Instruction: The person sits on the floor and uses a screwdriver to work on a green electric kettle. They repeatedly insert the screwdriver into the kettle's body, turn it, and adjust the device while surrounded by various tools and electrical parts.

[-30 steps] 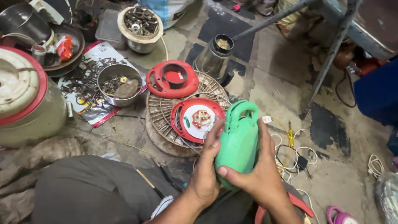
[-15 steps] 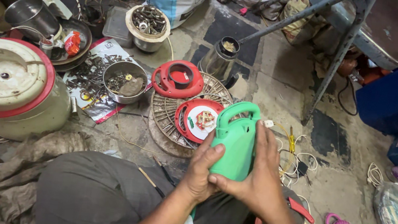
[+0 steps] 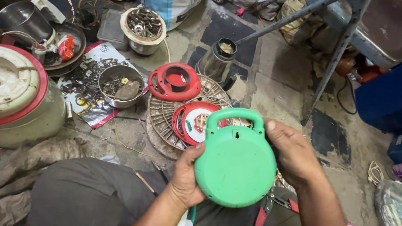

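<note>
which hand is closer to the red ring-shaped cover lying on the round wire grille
Left. The left hand grips the green round case just below the red ring-shaped cover; the right hand sits farther off, across the case.

Showing a round green plastic casing (image 3: 235,166), disc-shaped, with an arched carrying handle (image 3: 237,116) moulded into its top edge. Presenting its flat back face to the camera, smooth and a little scuffed, with a small keyhole slot near the top, just below the handle. Standing roughly upright, handle pointing away from the body, tilting slightly. Hovering above the lap, in front of a red-rimmed round part lying on a wire grille. Being gripped at both sides: left hand (image 3: 187,175) clasping the lower left edge, right hand (image 3: 294,152) cupping the upper right edge.
</note>
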